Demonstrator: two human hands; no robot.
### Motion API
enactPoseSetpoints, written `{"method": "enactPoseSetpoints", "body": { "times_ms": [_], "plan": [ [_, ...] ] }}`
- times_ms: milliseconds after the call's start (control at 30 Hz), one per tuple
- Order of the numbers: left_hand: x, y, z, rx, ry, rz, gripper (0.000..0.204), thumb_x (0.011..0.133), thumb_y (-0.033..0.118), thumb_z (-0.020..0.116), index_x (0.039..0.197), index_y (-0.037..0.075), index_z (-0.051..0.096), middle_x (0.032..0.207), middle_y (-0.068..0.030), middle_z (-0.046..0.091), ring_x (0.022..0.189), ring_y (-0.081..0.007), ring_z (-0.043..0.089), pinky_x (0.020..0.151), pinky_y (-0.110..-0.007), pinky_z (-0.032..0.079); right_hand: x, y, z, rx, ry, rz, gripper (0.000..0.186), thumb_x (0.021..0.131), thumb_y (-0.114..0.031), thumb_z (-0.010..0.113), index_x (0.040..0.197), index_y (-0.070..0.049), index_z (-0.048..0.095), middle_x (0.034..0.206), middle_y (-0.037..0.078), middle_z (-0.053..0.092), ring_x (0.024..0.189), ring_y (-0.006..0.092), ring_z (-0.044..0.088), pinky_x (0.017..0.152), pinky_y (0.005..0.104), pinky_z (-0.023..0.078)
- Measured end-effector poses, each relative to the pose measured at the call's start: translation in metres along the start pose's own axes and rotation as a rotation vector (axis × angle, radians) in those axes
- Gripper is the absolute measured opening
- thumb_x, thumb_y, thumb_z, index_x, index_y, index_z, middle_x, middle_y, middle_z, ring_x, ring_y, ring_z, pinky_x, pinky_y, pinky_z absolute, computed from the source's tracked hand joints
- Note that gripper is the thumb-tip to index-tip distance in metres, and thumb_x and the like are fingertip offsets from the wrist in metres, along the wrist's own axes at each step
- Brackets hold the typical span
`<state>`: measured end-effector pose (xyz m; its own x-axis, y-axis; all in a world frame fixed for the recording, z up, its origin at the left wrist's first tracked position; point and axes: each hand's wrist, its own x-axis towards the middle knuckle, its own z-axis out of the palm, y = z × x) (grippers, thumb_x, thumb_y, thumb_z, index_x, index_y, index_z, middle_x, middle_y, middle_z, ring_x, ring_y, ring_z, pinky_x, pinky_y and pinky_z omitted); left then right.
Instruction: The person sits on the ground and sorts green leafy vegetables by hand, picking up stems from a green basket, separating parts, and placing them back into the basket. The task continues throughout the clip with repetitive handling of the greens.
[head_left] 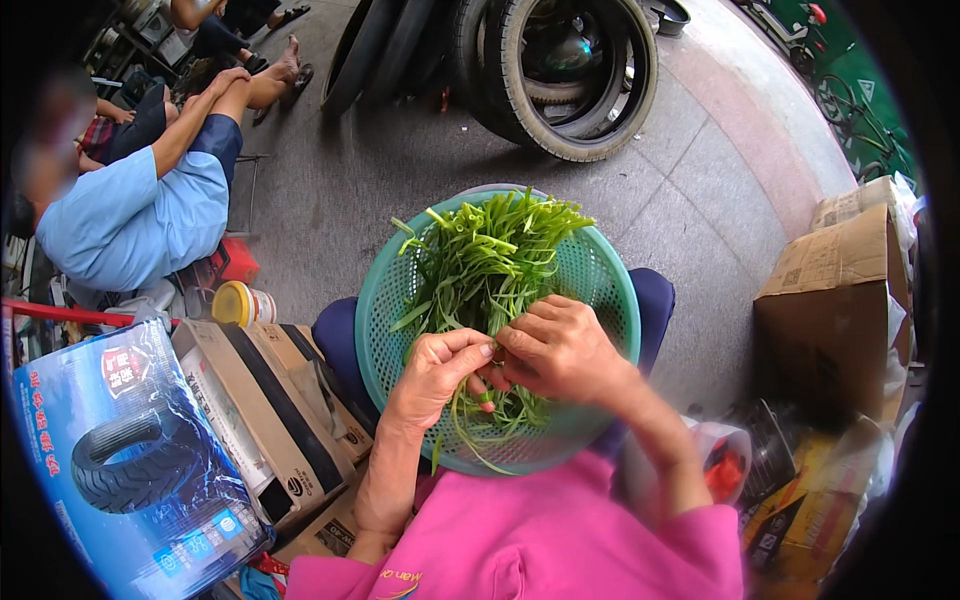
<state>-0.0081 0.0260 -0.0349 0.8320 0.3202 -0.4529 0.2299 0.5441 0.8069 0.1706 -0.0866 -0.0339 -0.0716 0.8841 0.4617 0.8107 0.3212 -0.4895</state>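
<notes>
Leafy greens (490,250) heaped in a green perforated basket (610,300), centre of frame; cut stem ends point toward the top, leaves trail down toward the hands. Basket sits on the lap, dark blue trousers (655,310) visible on both sides of it. Left hand (440,375), just below centre: thumb and fingers pinching thin green stems, a few strands hanging below it. Right hand (560,345), just beside it: fingers curled, pinching the same greens; exact fingertip contact partly hidden. Both hands over the lower part of the basket. Pink shirt (560,530) at lower centre. Surroundings: tyres (580,147) standing on the paved floor (690,210), top centre; seated person in a light blue shirt (140,220), upper left; blue printed box (140,470), lower left; brown carton (825,265), right side
</notes>
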Motion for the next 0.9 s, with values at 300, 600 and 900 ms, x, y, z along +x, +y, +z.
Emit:
{"method": "enactPoseSetpoints", "body": {
  "times_ms": [300, 600, 900],
  "plan": [
    [0.003, -0.012, -0.009, -0.006, -0.010, 0.190, 0.020, 0.100, 0.014, 0.058, 0.104, -0.003, 0.067, 0.088, -0.0108, 0.069, 0.070, -0.0182, 0.070, 0.054, -0.028, 0.058, -0.012, 0.008, 0.017, 0.854, 0.674, 0.890, 0.014, 0.085, -0.005, 0.061, 0.087, 0.003, 0.073, 0.069, 0.006, 0.070, 0.063, 0.0078, 0.062, 0.056, 0.0232, 0.049],
    [-0.002, -0.027, -0.033, -0.784, -0.120, 0.302, 0.020, 0.102, 0.024, 0.055, 0.100, 0.006, 0.063, 0.061, -0.0017, 0.052, 0.052, -0.0096, 0.040, 0.064, -0.028, 0.036, -0.044, -0.020, 0.006, -0.360, 0.157, 0.645, 0.047, 0.084, -0.013, 0.071, 0.129, -0.005, 0.060, 0.102, 0.016, 0.070, 0.089, 0.0351, 0.067, 0.079, 0.0408, 0.055],
    [-0.009, -0.021, -0.025, -0.781, -0.076, 0.360, 0.020, 0.103, 0.024, 0.055, 0.099, 0.006, 0.061, 0.072, -0.0048, 0.059, 0.058, -0.0109, 0.046, 0.064, -0.030, 0.039, -0.023, -0.062, 0.035, 0.790, -0.002, 0.674, 0.040, 0.088, -0.004, 0.063, 0.128, -0.001, 0.061, 0.111, 0.015, 0.069, 0.089, 0.0234, 0.069, 0.078, 0.0354, 0.055]
  ]
}}
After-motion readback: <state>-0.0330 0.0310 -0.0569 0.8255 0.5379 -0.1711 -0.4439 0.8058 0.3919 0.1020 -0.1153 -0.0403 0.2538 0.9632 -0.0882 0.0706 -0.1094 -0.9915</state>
